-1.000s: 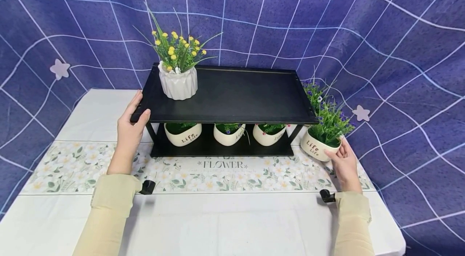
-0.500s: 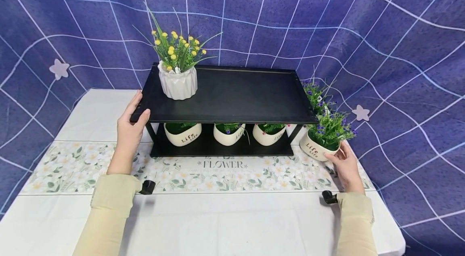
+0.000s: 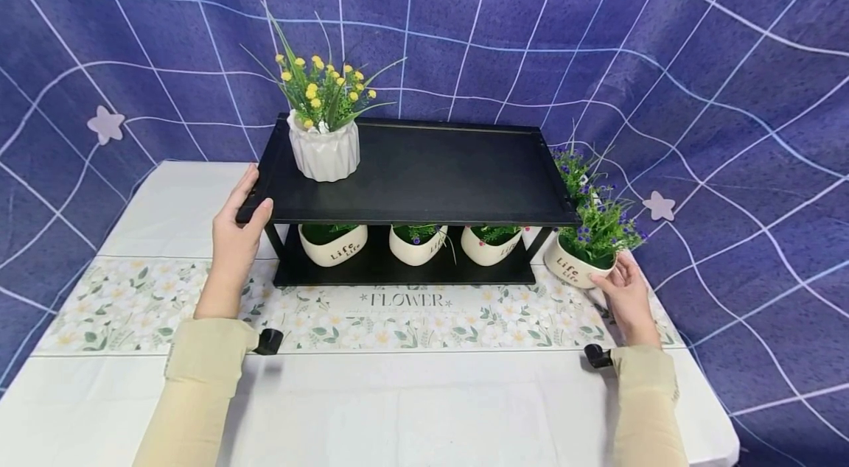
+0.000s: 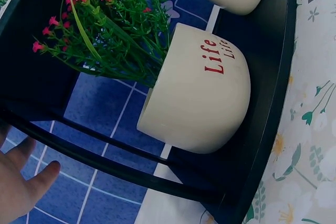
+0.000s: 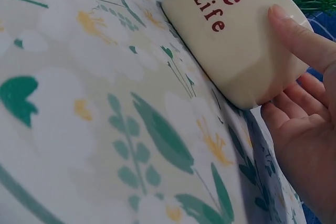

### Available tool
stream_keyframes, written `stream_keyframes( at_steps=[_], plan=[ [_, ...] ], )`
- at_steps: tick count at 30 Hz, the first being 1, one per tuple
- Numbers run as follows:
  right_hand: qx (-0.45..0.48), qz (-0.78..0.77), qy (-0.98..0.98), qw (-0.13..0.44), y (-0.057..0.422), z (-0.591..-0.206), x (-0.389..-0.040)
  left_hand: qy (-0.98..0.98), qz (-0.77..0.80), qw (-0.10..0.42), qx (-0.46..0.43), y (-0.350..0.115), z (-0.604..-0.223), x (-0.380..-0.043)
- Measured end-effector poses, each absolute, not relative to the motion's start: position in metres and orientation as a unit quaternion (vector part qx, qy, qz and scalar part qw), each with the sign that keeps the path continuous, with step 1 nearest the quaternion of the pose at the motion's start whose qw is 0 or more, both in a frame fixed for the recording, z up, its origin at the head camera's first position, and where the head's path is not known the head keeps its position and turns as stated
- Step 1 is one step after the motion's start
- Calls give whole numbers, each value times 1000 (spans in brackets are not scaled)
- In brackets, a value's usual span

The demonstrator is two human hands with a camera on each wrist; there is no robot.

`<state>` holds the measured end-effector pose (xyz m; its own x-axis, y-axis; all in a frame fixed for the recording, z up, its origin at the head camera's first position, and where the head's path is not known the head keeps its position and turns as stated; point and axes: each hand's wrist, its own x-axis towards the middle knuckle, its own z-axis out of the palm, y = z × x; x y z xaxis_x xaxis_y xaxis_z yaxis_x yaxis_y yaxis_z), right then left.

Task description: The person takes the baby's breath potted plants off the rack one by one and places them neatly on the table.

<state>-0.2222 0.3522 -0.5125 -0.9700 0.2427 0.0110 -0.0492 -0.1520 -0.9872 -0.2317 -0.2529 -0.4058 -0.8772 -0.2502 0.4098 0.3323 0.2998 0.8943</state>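
Note:
At the table's right, my right hand [image 3: 630, 301] holds a cream flowerpot [image 3: 572, 262] with purple flowers. Its thumb lies on the pot's front wall and its fingers are at the far side. In the right wrist view the pot [image 5: 231, 45] stands tilted in the picture, its base close over the floral runner. My left hand [image 3: 237, 239] touches the front left corner of the black two-tier shelf [image 3: 438, 172], thumb and fingers spread. A white fluted pot [image 3: 326, 152] with yellow flowers stands on the top tier, at the left.
Several cream pots sit on the lower tier, one [image 4: 205, 93] with pink flowers. More purple flowers [image 3: 572, 166] show behind the held pot, partly hidden by the shelf. A floral runner [image 3: 398, 327] crosses the white table [image 3: 411, 408]. A blue curtain [image 3: 451, 25] hangs close behind.
My right hand and the flowerpot have shifted slightly left and away from me, closer to the shelf's right end. The left hand has stayed at the shelf's corner.

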Motion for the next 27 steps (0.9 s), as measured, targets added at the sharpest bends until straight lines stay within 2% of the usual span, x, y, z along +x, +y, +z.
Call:
stream_keyframes(
  at_steps=[13, 27],
  plan=[
    [-123, 715, -685, 67, 347, -505, -234, -765, -597, 238, -28, -244, -389, -218],
    [-95, 703, -703, 55, 346, -505, -245, -769, -595, 231, -17, -245, -391, -220]
  ],
)
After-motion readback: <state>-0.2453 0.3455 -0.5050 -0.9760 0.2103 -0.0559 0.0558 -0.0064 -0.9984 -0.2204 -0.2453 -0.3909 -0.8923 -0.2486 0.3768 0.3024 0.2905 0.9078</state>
